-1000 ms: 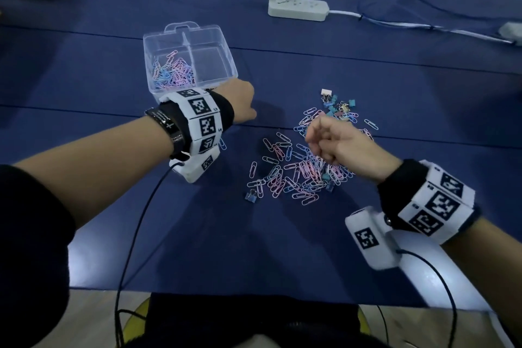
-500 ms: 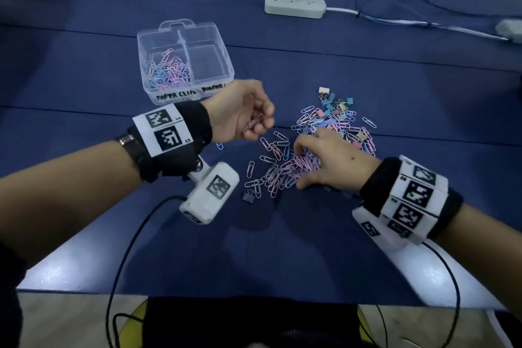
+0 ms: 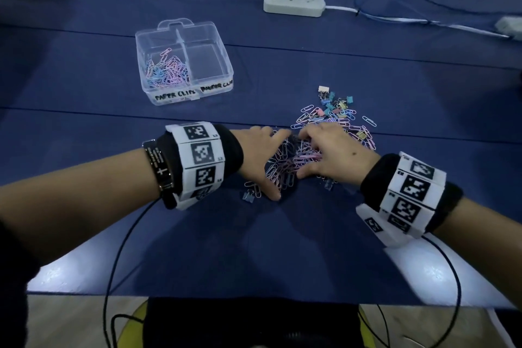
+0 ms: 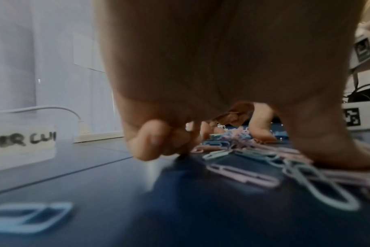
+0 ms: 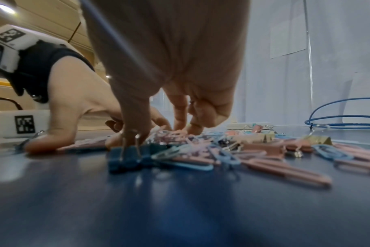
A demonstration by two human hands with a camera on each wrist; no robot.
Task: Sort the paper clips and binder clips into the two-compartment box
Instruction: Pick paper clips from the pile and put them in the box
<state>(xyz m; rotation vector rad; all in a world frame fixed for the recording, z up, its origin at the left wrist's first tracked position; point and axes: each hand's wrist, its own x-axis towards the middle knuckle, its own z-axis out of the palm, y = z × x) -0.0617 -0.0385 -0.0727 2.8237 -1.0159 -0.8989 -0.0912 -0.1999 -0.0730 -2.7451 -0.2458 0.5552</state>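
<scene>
A heap of pink and blue paper clips (image 3: pixel 285 162) lies mid-table, and both hands cup it from either side. My left hand (image 3: pixel 262 155) has its fingers curled over the heap's left edge with the thumb down on the cloth. My right hand (image 3: pixel 327 155) digs bent fingers into the right edge. Coloured binder clips (image 3: pixel 336 107) are mixed in behind the heap. In the right wrist view a blue binder clip (image 5: pixel 127 155) stands by the right thumb. The clear two-compartment box (image 3: pixel 214 37) stands at the back left, with paper clips in its left half and the right half bare.
A lone blue binder clip (image 3: pixel 248 196) lies beside my left thumb. A white power strip (image 3: pixel 293 4) with its cord, a blue cable (image 3: pixel 423 8) and further adapters run along the far side. The table's front edge is close to my forearms.
My left hand came from beside the box, carrying a few clips, down onto the heap. My right hand dropped from a raised fist onto the heap, and the clips are bunched tighter.
</scene>
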